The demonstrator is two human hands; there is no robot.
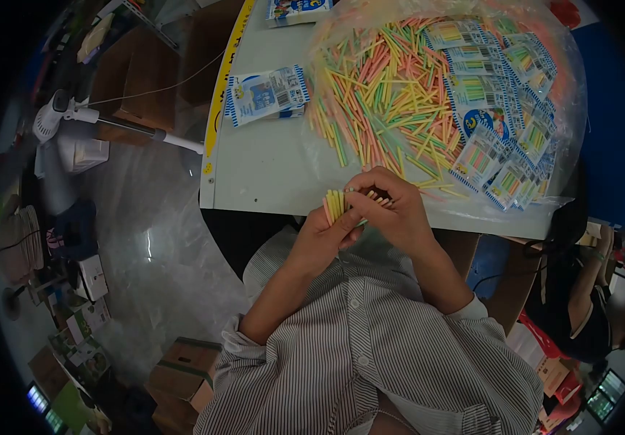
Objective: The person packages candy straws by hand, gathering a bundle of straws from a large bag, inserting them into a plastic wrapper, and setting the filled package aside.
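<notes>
My left hand (319, 241) is closed around a bunch of thin pastel sticks (335, 205), yellow and pink, whose ends stand up above the fingers. My right hand (398, 212) meets it at the table's front edge, its fingers curled around more sticks (379, 196) with pale ends showing. Just beyond both hands, a heap of loose pink, yellow and green sticks (392, 87) lies on a clear plastic sheet or bag (319, 156). On the right of the heap are several small printed packets (480, 156) with sticks visible inside.
Blue-and-white printed packets (265, 94) lie on the grey table (251, 170), with another packet (298, 10) farther back. A white fan (55, 116) stands left of the table. Cardboard boxes (182, 373) sit on the floor. Another person (581, 297) is at the right.
</notes>
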